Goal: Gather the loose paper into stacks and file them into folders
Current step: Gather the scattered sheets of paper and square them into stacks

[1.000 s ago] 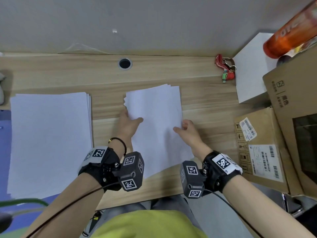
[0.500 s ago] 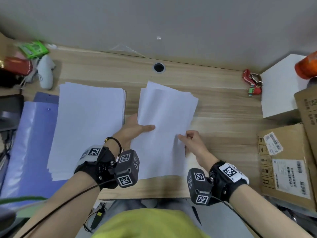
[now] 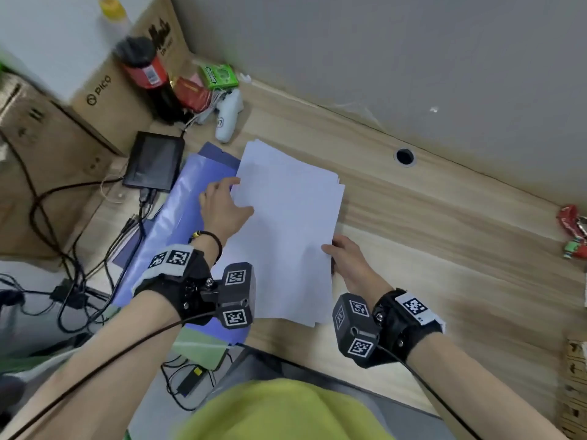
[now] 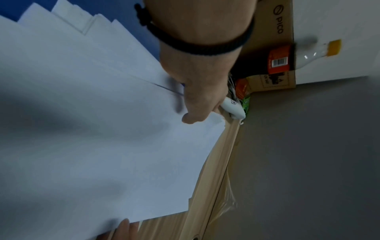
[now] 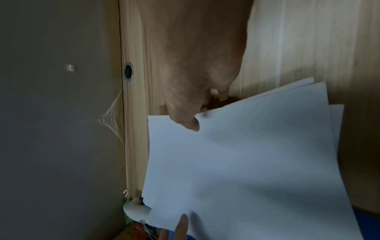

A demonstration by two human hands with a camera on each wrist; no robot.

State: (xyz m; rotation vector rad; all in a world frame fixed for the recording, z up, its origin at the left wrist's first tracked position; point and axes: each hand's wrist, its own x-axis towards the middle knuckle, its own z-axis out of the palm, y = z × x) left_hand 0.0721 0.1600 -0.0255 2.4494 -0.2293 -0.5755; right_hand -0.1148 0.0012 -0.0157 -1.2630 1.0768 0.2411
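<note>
A sheaf of white paper (image 3: 286, 236) is held at the left part of the wooden desk (image 3: 428, 249). My left hand (image 3: 228, 204) grips its left edge, thumb on top and fingers under. My right hand (image 3: 338, 254) pinches the right edge the same way. In the left wrist view the sheaf (image 4: 92, 138) hangs over stepped edges of another paper stack (image 4: 68, 21), which lies on a blue folder (image 4: 139, 39). From the head view, the blue folder (image 3: 178, 217) sticks out to the left of the sheaf. The right wrist view has my thumb (image 5: 193, 125) pressed on the top sheet (image 5: 257, 162).
A black device (image 3: 155, 163) with cables (image 3: 63, 249), a white controller (image 3: 227, 119), a cola bottle (image 3: 143, 68), a green packet (image 3: 219, 76) and a cardboard box (image 3: 104, 100) crowd the far left. A cable hole (image 3: 404, 156) and a red keychain (image 3: 575, 230) lie to the right.
Both hands have carried the sheaf left from the middle of the desk to over the other stack and the blue folder. The head view has swung left.
</note>
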